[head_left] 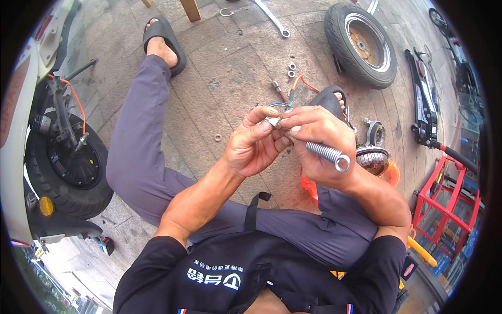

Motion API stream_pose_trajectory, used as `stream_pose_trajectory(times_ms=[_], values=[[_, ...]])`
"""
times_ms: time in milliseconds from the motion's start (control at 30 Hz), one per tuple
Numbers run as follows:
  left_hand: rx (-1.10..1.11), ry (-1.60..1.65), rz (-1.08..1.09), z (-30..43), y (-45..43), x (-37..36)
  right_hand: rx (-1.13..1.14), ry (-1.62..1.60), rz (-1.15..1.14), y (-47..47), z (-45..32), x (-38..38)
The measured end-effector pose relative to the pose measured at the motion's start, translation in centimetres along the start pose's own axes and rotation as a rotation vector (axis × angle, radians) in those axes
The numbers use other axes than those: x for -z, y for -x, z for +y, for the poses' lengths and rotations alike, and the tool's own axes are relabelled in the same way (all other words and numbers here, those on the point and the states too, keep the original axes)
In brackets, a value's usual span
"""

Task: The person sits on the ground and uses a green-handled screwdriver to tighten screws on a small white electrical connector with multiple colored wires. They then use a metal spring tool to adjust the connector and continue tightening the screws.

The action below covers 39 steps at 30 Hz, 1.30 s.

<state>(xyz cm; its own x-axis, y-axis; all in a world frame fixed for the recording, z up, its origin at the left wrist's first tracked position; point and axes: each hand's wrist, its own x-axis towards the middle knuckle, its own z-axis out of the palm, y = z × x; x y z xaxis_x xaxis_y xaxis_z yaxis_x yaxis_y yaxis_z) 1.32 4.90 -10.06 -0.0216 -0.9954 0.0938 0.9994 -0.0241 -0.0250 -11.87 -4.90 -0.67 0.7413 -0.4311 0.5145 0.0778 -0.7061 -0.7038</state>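
Observation:
My left hand (pixel 251 147) pinches a small white plastic connector (pixel 273 121) between thumb and forefinger. Blue and yellow thin wires (pixel 281 104) run beside the fingertips to an orange cable (pixel 297 81). The fingertips of my right hand (pixel 323 141) meet the left hand at the connector; what they pinch there is too small to tell. Gripped in the right hand is a metal coil-spring tool or handle (pixel 327 154), its ring end pointing towards me. Its other end is hidden by the fingers.
At left stands a scooter with its rear hub-motor wheel (pixel 72 165). A loose tyred wheel (pixel 361 45), ring spanner (pixel 274 17), nuts (pixel 291 70), socket tool (pixel 277 88), hub parts (pixel 370 157), floor jack (pixel 423 98) and red metal frame (pixel 447 204) lie around on the paving.

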Motion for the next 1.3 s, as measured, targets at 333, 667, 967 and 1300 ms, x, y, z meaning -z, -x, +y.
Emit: stream_pose_trajectory(times_ms=[333,667,967,1300], values=[[-0.008,0.066,-0.013,0.1,-0.2,-0.2,-0.257,-0.479,0.16,0.5,0.1,-1.0],[0.015,0.074,-0.057,0.1,0.2,-0.3,-0.469,-0.815,0.099,-0.1,-0.4,0.0],[0.044,0.14,-0.034,0.3,-0.2,-0.5,-0.378,-0.84,0.031,-0.2,0.1,0.2],[0.077,0.205,0.003,-0.3,0.1,-0.3,-0.538,-0.811,0.158,0.0,-0.1,0.6]])
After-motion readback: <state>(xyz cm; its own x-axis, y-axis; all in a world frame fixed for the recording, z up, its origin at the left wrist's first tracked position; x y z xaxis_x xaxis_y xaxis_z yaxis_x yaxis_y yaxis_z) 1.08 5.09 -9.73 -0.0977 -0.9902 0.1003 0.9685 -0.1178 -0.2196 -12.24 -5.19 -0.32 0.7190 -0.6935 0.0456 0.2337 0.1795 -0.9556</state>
